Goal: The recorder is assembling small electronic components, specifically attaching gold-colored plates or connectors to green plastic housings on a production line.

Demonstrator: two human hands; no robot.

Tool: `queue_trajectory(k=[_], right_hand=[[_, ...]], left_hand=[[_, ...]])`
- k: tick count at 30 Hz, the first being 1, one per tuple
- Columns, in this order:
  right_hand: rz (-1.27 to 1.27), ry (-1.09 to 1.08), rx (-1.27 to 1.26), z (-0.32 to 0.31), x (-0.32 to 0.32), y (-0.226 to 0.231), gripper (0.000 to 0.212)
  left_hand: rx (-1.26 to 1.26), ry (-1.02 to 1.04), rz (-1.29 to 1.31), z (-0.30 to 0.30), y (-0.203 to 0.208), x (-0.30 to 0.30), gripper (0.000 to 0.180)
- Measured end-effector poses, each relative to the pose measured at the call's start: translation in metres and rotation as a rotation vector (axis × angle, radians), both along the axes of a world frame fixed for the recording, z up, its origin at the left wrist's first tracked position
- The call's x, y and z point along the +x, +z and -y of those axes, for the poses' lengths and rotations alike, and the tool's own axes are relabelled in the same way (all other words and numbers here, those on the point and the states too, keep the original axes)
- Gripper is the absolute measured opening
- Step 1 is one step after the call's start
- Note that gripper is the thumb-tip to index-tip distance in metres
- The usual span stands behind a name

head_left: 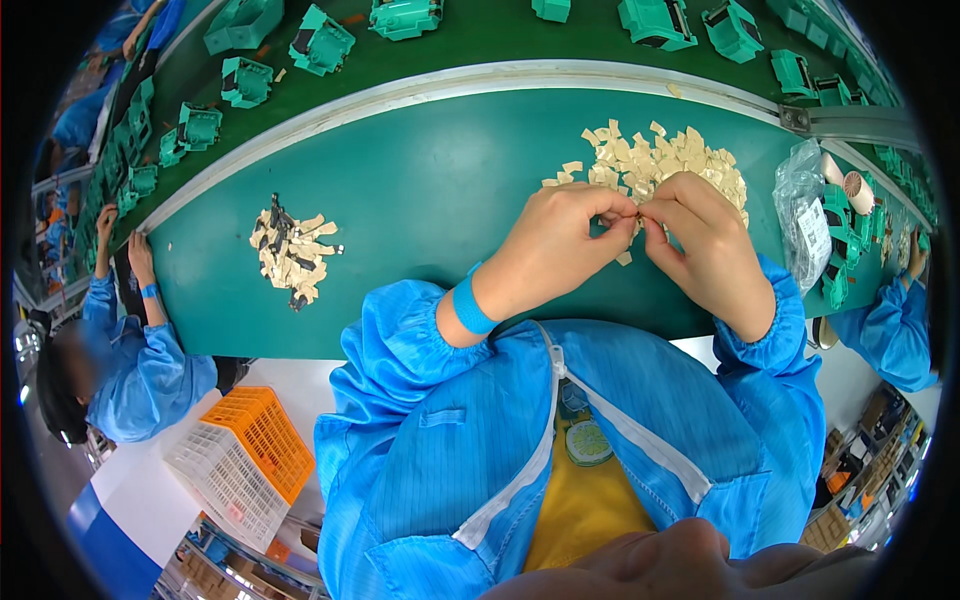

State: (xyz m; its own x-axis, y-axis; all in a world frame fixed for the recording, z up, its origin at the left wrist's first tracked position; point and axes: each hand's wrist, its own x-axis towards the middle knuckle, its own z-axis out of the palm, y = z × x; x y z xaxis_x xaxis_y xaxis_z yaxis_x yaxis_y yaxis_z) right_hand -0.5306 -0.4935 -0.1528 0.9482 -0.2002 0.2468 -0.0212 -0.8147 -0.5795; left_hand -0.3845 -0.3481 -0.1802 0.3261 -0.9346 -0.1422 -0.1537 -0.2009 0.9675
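My left hand (555,240), with a blue band (470,303) round its wrist, is closed in a pinch. Its fingertips meet those of my right hand (708,250), also pinched, just above the green table. Whatever lies between the fingertips is too small and covered to make out. Right behind and under both hands spreads a pile of small cream-coloured flat pieces (690,155); a few lie loose at its left edge. Well to the left sits a smaller heap of cream and black pieces (293,250).
Beyond a pale rail (450,88), green plastic housings (322,40) stand on a dark green belt. A clear plastic bag (803,215) lies at the right, near more green parts. Co-workers in blue sleeves (150,375) sit on both sides. An orange crate (262,440) adjoins a white one at lower left.
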Motion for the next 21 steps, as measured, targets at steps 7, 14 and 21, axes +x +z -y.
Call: queue_trajectory(k=[7, 14, 21], right_hand=[[0.049, -0.102, 0.014, 0.009, 0.002, -0.007, 0.012], [-0.047, -0.444, 0.119, 0.044, -0.013, -0.043, 0.008], [0.05, -0.407, 0.42, 0.04, -0.007, -0.044, 0.01]], left_hand=[[-0.028, 0.012, -0.109, 0.001, 0.001, 0.001, 0.015], [-0.218, 0.068, 0.359, 0.006, -0.022, 0.0, 0.014], [-0.404, 0.045, 0.872, 0.014, -0.025, 0.001, 0.025]])
